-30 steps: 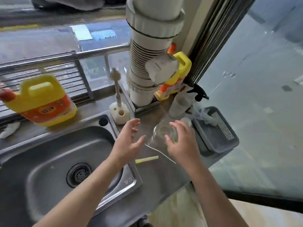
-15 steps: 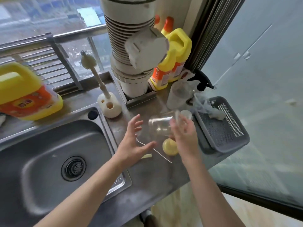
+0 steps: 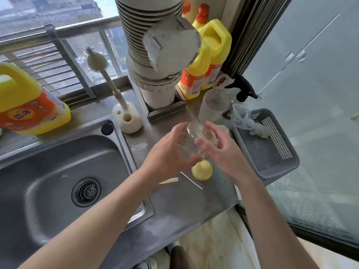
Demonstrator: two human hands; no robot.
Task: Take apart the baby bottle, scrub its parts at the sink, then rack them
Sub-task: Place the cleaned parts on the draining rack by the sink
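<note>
The person's 2 hands hold the clear bottle body [image 3: 196,140] above the steel counter [image 3: 174,206], between the sink [image 3: 48,152] and the grey perforated basket [image 3: 272,152]. The left hand [image 3: 169,154] wraps fingers and thumb round 1 side. The right hand [image 3: 223,154] curls round the other, probably so 1 steadies while the other turns it. The yellow teat piece [image 3: 202,170], a thin white tube [image 3: 191,180] and a yellow strip [image 3: 169,181] lie on the counter below, seemingly set apart for scrubbing. The bottle brush [image 3: 108,78] stands in its holder by the sink.
</note>
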